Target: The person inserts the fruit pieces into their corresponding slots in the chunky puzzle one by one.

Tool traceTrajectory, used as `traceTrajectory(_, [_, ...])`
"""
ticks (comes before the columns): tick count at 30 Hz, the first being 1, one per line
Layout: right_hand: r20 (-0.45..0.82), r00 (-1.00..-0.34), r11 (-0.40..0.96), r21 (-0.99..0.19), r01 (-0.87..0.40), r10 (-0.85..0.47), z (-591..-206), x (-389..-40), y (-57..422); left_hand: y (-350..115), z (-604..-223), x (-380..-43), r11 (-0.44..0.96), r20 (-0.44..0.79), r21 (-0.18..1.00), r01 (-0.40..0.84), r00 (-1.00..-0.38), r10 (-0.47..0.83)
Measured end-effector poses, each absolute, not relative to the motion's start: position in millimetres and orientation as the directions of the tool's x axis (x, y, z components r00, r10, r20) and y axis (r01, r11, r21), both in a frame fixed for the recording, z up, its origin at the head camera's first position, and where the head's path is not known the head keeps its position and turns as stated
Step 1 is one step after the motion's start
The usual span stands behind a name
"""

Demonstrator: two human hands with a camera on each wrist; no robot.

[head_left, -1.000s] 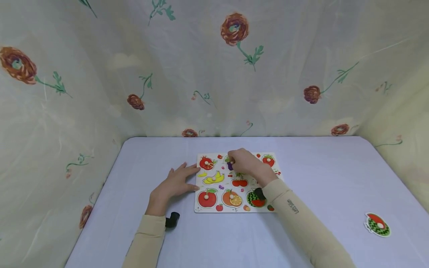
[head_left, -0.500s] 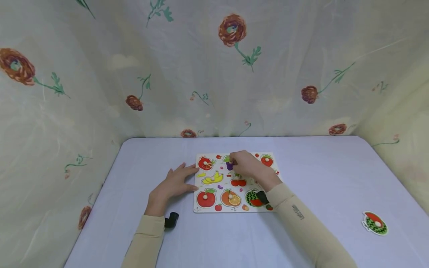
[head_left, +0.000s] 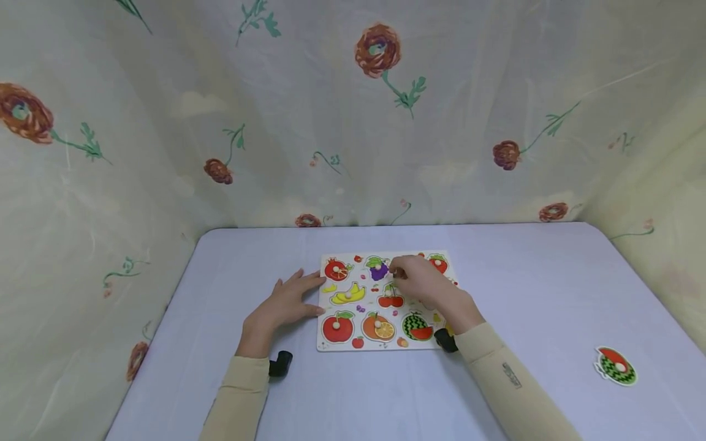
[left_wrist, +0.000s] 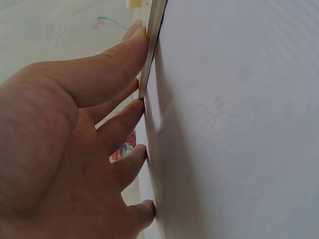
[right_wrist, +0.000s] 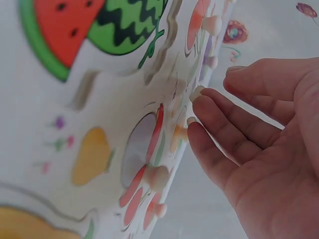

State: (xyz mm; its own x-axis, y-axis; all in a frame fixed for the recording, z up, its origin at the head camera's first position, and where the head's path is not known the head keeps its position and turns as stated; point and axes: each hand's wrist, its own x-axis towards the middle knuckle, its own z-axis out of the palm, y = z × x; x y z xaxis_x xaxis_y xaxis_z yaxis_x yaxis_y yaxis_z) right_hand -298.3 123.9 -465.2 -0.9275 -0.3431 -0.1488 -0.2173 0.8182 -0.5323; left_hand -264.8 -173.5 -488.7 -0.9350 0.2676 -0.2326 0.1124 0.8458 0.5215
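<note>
A white fruit puzzle board [head_left: 364,311] lies on the table, its fruit pieces bearing small round knobs. My left hand [head_left: 291,299] rests at the board's left edge, fingers spread; in the left wrist view the thumb [left_wrist: 114,69] touches that edge. Over the board, just right of the grape piece [head_left: 378,269] and above the cherry piece [head_left: 390,300], is my right hand [head_left: 425,278]. Its fingers [right_wrist: 214,149] are loosely bent, apart from the thumb, and hold nothing. The watermelon recess [head_left: 417,327] shows a printed watermelon and no knob. The right hand hides part of the board.
A loose watermelon piece [head_left: 616,366] with a knob lies on the table's right side. A flowered cloth [head_left: 353,122] hangs behind the table [head_left: 353,398]. Small black cameras sit at both wrists.
My right hand has left the grape piece and shifted right and slightly nearer, so the grapes now show. The left hand stays at the board's edge.
</note>
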Motion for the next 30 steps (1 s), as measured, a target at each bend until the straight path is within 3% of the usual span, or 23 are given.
traceTrajectory(18, [-0.026, -0.953, 0.805, -0.541, -0.242, -0.303, -466.8, -282.4, 160.0, -171.2, -494.7, -267.1, 0.855, -0.244, 0.507, 0.106, -0.934, 0.26])
traceTrajectory(30, [-0.038, -0.969, 0.801, -0.572, -0.178, -0.242, -471.4, -275.1, 180.8, -172.5, -494.1, -267.5, 0.861, -0.255, 0.497, 0.105, -0.931, 0.26])
